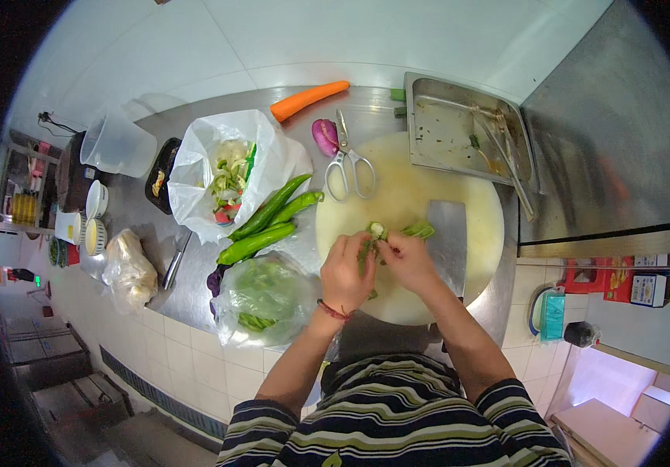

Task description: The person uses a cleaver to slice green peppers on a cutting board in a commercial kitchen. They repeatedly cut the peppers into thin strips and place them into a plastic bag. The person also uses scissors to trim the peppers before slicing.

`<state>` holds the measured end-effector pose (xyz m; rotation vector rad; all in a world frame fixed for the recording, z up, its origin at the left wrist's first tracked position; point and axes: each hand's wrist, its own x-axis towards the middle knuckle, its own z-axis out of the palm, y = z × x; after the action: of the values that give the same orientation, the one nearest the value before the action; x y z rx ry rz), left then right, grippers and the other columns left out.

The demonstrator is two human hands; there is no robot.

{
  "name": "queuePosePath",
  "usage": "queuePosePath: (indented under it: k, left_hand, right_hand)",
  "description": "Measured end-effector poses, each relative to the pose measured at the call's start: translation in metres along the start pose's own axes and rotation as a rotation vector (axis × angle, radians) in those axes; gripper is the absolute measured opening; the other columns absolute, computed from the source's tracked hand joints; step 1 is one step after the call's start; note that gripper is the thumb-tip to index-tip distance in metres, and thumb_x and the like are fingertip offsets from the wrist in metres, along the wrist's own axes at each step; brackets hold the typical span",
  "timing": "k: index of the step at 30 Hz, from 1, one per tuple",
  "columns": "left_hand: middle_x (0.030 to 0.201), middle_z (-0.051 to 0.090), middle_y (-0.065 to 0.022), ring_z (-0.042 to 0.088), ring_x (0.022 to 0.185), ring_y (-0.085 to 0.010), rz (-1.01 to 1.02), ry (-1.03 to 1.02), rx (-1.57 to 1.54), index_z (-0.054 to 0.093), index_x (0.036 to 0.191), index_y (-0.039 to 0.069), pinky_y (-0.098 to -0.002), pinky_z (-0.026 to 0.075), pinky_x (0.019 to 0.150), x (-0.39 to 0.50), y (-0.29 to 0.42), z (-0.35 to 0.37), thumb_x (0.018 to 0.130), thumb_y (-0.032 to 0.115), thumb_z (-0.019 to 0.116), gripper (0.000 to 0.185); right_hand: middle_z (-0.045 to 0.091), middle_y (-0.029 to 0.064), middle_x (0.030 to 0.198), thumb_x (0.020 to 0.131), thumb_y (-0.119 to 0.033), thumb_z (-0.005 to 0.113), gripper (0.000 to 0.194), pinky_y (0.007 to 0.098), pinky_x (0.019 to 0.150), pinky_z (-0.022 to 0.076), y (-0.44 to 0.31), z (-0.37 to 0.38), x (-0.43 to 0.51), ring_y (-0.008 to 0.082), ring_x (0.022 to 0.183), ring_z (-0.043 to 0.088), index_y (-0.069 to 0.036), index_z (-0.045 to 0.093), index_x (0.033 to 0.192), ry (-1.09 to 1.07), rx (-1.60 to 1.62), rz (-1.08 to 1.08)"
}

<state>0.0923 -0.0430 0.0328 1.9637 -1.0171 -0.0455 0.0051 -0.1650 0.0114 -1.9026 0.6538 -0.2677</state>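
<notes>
Above the round cutting board point(340, 225), my left hand point(346, 274) and my right hand point(409, 261) meet on a small leafy green vegetable point(377, 229). Its pale stem end points away from me, and my fingers cover much of the rest. A green leaf point(419, 229) lies just past my right hand. Flat on the board's right side is a cleaver point(448, 233), its blade partly behind my right forearm. Silver kitchen scissors point(343, 157) rest across the far left rim of the board, beside a purple onion point(325, 137).
Left of the board are green chili peppers point(259, 242), a plastic bag of greens point(267, 298) and a white bag of vegetable scraps point(189, 175). A carrot point(310, 100) lies by the wall. Tongs point(504, 152) lean in a steel tray point(448, 160) overlapping the board's far right edge.
</notes>
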Motion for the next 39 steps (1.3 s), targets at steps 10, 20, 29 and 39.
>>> queuePosePath:
  k: [10, 20, 29, 39]
  left_hand:
    - [0.080, 0.061, -0.0088, 0.061, 0.063, -0.0168, -0.216, 0.002, -0.235, 0.063, 0.100, 0.003, -0.0284, 0.048, 0.056, 0.004, -0.022, 0.014, 0.081, 0.004, 0.070, 0.020]
    - [0.074, 0.060, -0.0137, 0.062, 0.064, -0.0311, -0.188, -0.086, 0.008, 0.059, 0.085, 0.003, -0.0394, 0.051, 0.061, 0.017, -0.026, 0.010, 0.071, 0.012, 0.070, 0.020]
    - [0.070, 0.058, -0.0130, 0.059, 0.059, -0.0302, -0.239, -0.003, -0.093, 0.060, 0.086, 0.003, -0.0378, 0.049, 0.056, 0.002, -0.035, 0.022, 0.070, 0.009, 0.069, 0.019]
    - [0.078, 0.057, -0.0010, 0.055, 0.057, -0.0101, -0.581, 0.122, -0.731, 0.059, 0.099, 0.006, -0.0255, 0.048, 0.050, 0.029, -0.035, -0.083, 0.092, 0.005, 0.058, 0.008]
  right_hand:
    - [0.057, 0.0141, 0.080, 0.072, -0.003, 0.060, 0.008, 0.0451, 0.064, 0.0485, -0.012, -0.002, -0.010, 0.0353, 0.076, 0.059, 0.001, 0.054, 0.070, -0.018, -0.357, -0.396]
    - [0.057, 0.0182, 0.072, 0.079, -0.008, 0.060, 0.011, 0.0460, 0.060, 0.0472, -0.001, 0.011, -0.007, 0.0367, 0.068, 0.061, 0.000, 0.056, 0.073, 0.004, -0.159, -0.191]
    - [0.058, 0.0210, 0.061, 0.082, -0.013, 0.063, 0.020, 0.0405, 0.051, 0.0433, 0.011, 0.009, -0.003, 0.0305, 0.051, 0.058, 0.004, 0.059, 0.072, 0.129, -0.051, 0.094]
    - [0.067, 0.0096, 0.070, 0.087, -0.008, 0.062, 0.018, 0.0280, 0.059, 0.0545, 0.038, -0.028, 0.002, 0.0157, 0.062, 0.067, 0.005, 0.063, 0.075, 0.299, 0.437, 0.324]
